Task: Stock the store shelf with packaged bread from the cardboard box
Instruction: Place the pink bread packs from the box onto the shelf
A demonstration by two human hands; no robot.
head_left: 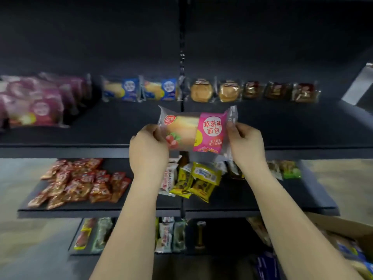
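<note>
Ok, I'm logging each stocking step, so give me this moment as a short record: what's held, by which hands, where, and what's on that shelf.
held item: pink strawberry bread pack, label facing the camera
left hand: grips the pack's left end
right hand: pinches its right end
position: at the front edge of the upper shelf, not yet set down
on that shelf: purple packs at left; blue-labelled packs and round brown pastries along the back
supply: cardboard box, lower right
</note>
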